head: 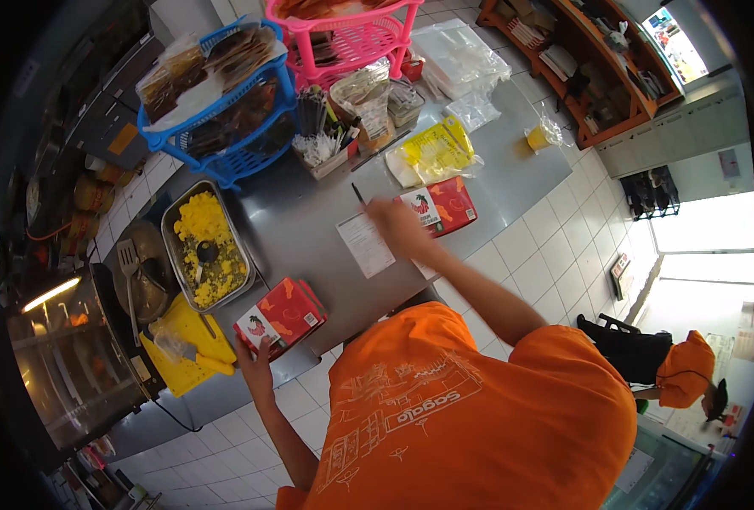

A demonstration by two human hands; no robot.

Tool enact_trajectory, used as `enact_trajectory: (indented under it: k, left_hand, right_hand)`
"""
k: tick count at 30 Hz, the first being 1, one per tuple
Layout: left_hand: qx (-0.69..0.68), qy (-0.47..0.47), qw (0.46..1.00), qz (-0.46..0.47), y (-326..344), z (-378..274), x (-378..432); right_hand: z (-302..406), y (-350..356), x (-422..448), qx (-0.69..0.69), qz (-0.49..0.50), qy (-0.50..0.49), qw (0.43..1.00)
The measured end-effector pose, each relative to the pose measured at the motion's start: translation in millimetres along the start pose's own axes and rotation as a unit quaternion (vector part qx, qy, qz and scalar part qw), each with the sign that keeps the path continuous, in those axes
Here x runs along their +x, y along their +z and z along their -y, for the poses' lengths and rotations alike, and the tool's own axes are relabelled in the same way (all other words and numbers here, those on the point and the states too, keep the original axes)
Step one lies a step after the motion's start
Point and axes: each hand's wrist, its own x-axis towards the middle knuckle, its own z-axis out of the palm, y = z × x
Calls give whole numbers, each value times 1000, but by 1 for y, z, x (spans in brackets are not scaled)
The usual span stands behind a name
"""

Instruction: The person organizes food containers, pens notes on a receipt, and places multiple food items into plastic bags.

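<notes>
On the near left edge of the steel table, my left hand (257,366) rests with its fingers on the end of a red and white printed cardboard box (284,312). My right hand (393,220), blurred, is over the middle of the table with a dark, thin pen (358,191) sticking out past its fingers. Beneath and beside that hand lies a printed paper slip (365,245). A second red and white box (444,207) lies just right of the right hand, partly covered by it. A yellow printed plastic pack (434,150) lies beyond this box.
A steel tray of yellow food (243,274) with a ladle stands left, near a yellow cutting board (189,376) with a knife. Blue (224,121) and pink (351,29) plastic racks stand at the far edge, beside a box of cutlery (326,166). A person (686,370) is at right.
</notes>
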Motion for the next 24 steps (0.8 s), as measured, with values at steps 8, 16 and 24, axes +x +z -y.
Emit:
enact_trajectory:
  k: [8, 16, 24]
  left_hand:
    - [-82, 18, 981, -177, 92, -125, -13]
    - [-78, 55, 994, 57, 310, -257, -11]
    - [-145, 256, 945, 141, 563, -403, 96]
  right_hand:
    - [-276, -250, 214, -103, -185, 23, 977]
    - [-325, -305, 316, -223, -96, 10, 970]
    - [-264, -389, 309, -103, -130, -204, 965]
